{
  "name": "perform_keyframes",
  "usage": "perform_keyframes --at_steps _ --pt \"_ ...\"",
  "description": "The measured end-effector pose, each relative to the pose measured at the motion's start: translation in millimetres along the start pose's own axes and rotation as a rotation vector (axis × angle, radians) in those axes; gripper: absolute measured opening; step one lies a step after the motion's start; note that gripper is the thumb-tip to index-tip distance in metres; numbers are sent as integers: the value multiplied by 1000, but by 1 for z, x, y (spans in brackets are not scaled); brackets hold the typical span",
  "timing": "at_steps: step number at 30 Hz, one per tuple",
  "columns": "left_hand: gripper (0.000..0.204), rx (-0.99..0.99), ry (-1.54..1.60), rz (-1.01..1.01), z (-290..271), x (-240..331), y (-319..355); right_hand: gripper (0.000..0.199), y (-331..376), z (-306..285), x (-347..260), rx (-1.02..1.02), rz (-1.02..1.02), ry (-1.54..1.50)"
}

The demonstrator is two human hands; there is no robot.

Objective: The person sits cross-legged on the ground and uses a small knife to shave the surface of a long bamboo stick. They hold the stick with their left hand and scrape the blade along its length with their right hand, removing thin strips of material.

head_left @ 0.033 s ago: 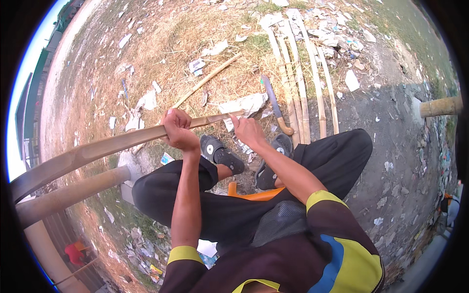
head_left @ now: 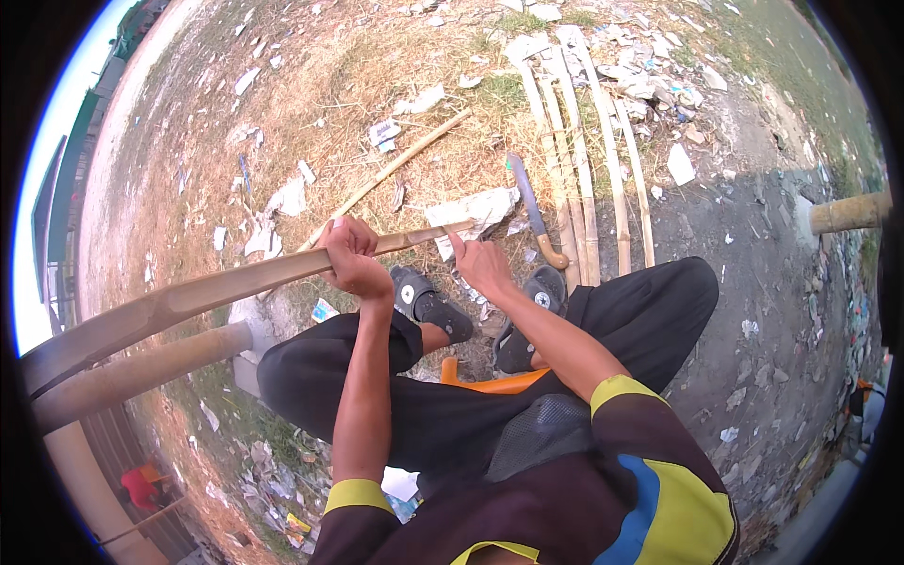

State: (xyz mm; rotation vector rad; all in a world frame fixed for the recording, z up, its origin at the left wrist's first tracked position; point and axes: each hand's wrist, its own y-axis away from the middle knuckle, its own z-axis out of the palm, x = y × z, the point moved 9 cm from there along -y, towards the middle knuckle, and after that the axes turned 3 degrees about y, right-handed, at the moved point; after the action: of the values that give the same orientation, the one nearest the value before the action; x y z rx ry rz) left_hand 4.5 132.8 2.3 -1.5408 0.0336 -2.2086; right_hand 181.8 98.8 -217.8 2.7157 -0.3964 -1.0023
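A long split bamboo strip (head_left: 202, 294) slants across from the left edge to just above my feet. My left hand (head_left: 356, 256) is closed around it, short of its far right end. Beside that end, my right hand (head_left: 485, 266) has its fingers curled, and one fingertip meets the strip's lower edge. The undersides of those fingers are hidden. A machete (head_left: 529, 202) with a dark blade and a wooden handle lies on the ground to the right of my right hand.
Several bamboo strips (head_left: 610, 165) lie side by side beyond my right knee. Another bamboo piece (head_left: 391, 174) rests on dry grass ahead. A thick bamboo pole (head_left: 141, 377) runs under the held strip at left; a second pole (head_left: 847, 213) juts in at right. An orange seat (head_left: 499, 382) shows beneath me.
The whole view has shifted slightly, with the ground things sitting a little lower. Both hands keep nearly the same places on the strip.
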Motion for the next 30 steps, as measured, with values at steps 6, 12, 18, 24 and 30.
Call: perform_keyframes --at_steps 6,12,18,24,30 --pt "31 -33 -29 29 -6 1 3 70 1 -9 -10 -20 -45 0" --pt "33 -64 9 25 10 8 3 71 -13 1 22 -69 66 4" --pt "33 -51 -16 4 5 0 5 74 -12 11 25 -48 71 14" --pt "32 -17 -11 -13 5 -2 10 73 -10 17 32 -56 35 -16" --pt "33 1 -6 -14 6 -3 0 73 -10 2 12 -14 -5 10"
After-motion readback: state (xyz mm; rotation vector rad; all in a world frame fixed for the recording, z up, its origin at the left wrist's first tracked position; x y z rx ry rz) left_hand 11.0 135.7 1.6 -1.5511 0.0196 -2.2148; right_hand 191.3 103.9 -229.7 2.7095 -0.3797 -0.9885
